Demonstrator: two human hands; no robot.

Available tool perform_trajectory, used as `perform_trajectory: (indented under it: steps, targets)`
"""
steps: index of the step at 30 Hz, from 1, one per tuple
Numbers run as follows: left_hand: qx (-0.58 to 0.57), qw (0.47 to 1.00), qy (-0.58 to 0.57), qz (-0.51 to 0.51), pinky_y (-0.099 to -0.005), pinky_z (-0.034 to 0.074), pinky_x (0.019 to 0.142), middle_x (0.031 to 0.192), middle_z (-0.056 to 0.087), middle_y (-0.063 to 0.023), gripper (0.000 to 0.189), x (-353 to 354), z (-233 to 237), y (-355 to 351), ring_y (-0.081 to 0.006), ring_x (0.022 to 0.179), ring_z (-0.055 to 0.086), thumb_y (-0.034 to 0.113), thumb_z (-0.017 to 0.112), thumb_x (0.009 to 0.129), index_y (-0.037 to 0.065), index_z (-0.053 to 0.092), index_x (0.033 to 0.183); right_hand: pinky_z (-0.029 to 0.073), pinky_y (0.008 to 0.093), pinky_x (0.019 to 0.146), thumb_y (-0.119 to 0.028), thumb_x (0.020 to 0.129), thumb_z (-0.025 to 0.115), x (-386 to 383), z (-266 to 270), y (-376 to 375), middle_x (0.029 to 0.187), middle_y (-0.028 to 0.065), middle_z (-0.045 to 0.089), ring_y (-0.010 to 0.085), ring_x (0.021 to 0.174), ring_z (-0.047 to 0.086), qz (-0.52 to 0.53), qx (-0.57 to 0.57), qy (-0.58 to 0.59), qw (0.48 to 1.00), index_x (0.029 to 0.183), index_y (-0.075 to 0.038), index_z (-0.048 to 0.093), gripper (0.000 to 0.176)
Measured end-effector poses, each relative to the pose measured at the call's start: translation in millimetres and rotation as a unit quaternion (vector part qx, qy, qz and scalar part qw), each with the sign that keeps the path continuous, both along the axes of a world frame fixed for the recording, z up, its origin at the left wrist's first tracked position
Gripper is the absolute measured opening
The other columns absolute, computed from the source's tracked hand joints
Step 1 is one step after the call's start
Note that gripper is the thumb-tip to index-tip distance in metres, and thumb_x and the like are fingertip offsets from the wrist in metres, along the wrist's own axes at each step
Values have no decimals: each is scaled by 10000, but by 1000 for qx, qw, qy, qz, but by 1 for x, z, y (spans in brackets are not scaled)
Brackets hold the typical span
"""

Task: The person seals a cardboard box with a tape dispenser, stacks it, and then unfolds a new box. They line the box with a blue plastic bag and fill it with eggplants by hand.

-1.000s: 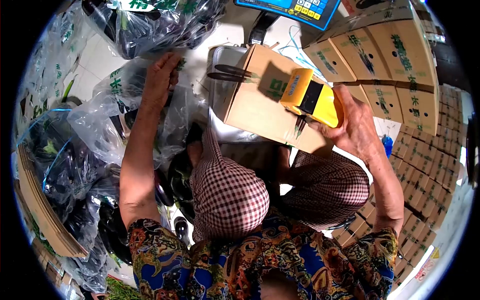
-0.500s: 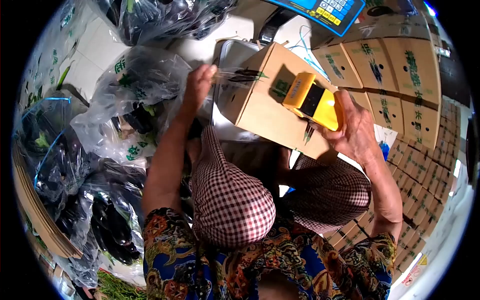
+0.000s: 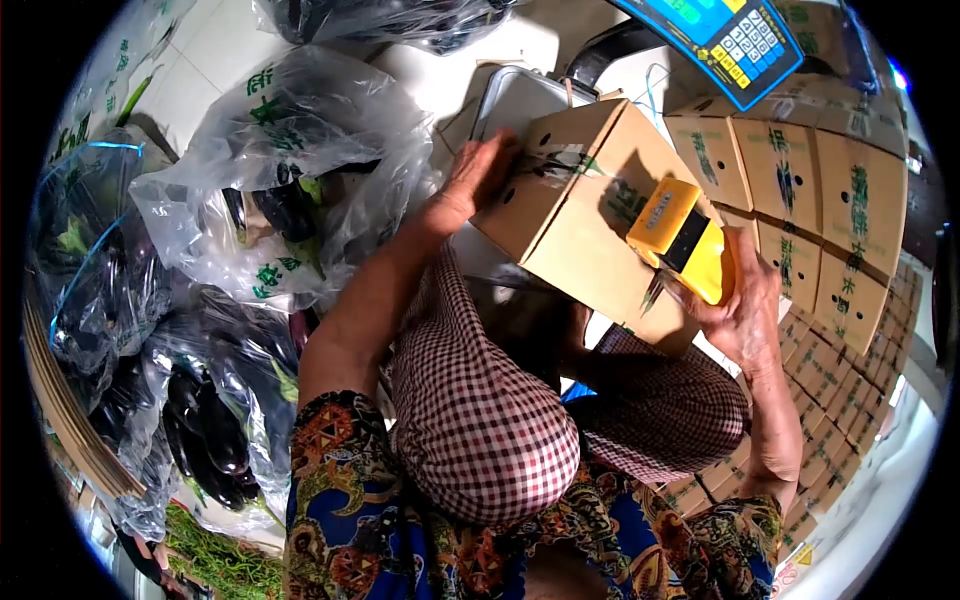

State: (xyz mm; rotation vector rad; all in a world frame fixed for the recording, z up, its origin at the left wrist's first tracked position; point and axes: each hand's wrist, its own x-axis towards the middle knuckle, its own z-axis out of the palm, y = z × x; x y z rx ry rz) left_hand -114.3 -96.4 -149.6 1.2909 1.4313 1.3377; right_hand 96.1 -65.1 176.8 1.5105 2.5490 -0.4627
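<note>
Sitting in the upper middle of the frame, the box [image 3: 575, 235] is plain brown cardboard, closed, with green print on its side and dark round holes in its near end. It lies tilted on a metal tray [image 3: 510, 95] that shows behind it at the upper edge. A strip of clear tape runs along its top seam.

On the box's right end rests a yellow dispenser [image 3: 685, 240] with a black middle band.

To the left, a clear bag [image 3: 290, 130] with green print holds dark eggplants [image 3: 285, 210]. More bags [image 3: 100, 280] of the same fill the left edge and lower left. At the right, closed cartons [image 3: 850, 200] of the same make stand stacked in rows. A blue keypad [image 3: 735, 40] hangs at the top right.

The left hand [image 3: 478, 180] lies flat on the box's left end, fingers stretched out and close together, gripping nothing, the fingertips at the taped seam. The right hand [image 3: 745, 300] is curled round the rear of the dispenser, fingers wrapped tight on it, pressing it against the box top.
</note>
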Motion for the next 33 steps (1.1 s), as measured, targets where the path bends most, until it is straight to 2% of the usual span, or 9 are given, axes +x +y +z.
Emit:
perform_trajectory:
  steps: [3, 8, 13, 17, 18, 20, 23, 26, 33]
  targets:
    - [-290, 937, -131, -147, -462, 476, 708, 889, 648, -197, 258, -13, -13, 11, -389, 814, 617, 157, 507, 906, 75, 563, 1145, 527, 355, 652, -263, 694, 741, -2, 2, -1, 753, 150, 622, 292, 662, 655, -13, -19, 1, 1000, 1041, -21, 488, 493]
    - [-140, 980, 130, -64, -436, 507, 721, 914, 649, -191, 209, -19, -20, 29, -368, 827, 627, 217, 547, 911, 66, 571, 1055, 541, 361, 637, -203, 667, 755, 1, 0, -1, 793, 161, 649, 294, 687, 669, -16, -5, -9, 1000, 1063, -41, 493, 502]
    - [-27, 968, -240, -72, -390, 294, 1100, 1389, 431, -163, 538, 10, 99, 68, -270, 1310, 378, 512, 370, 972, 121, 430, 1338, 551, 365, 661, -230, 656, 790, 4, -3, -3, 824, 177, 655, 298, 729, 681, -15, 9, -28, 999, 1098, -39, 486, 569]
    - [7, 967, -240, -86, -347, 354, 1045, 1347, 494, -170, 542, 26, 71, 73, -280, 1253, 463, 429, 392, 980, 34, 434, 1350, 552, 353, 675, -210, 656, 781, 8, -4, 0, 822, 174, 652, 282, 731, 684, -19, -2, -14, 1000, 1085, -32, 495, 545]
    - [216, 975, -25, -53, -365, 351, 1045, 1349, 488, -179, 537, 29, 30, 69, -293, 1243, 469, 413, 376, 986, 23, 429, 1350, 551, 350, 674, -210, 656, 776, 6, -5, 0, 821, 171, 652, 280, 726, 684, -14, 3, -6, 1000, 1083, -30, 498, 540]
    - [-24, 993, -66, -94, -377, 338, 1056, 1335, 501, -187, 524, 26, -9, 60, -300, 1251, 462, 402, 380, 980, 17, 462, 1326, 545, 341, 680, -198, 658, 761, 8, 1, 2, 819, 157, 651, 274, 721, 682, -12, -17, -14, 1000, 1078, -27, 505, 521]
    - [101, 993, 7, -56, -370, 332, 1058, 1301, 532, -190, 550, 34, -44, 60, -297, 1245, 468, 443, 380, 970, 14, 516, 1284, 520, 352, 727, -346, 674, 777, 11, -4, -3, 841, 147, 643, 280, 740, 660, -43, -12, -1, 999, 1096, -35, 510, 588]
    - [-77, 955, -283, -36, -350, 351, 1030, 1263, 558, -179, 589, 35, -11, 55, -272, 1204, 494, 493, 379, 960, 15, 533, 1267, 520, 347, 730, -301, 652, 800, 14, -5, -5, 852, 151, 644, 280, 760, 662, -73, -10, 24, 997, 1076, -27, 510, 582]
    - [-62, 972, -208, -86, -370, 410, 973, 1210, 576, -152, 555, 30, 164, 57, -252, 1140, 528, 505, 388, 967, 56, 522, 1263, 519, 377, 723, -258, 614, 738, 28, -7, -1, 821, 162, 635, 298, 751, 658, -22, -9, 87, 996, 1086, -25, 509, 574]
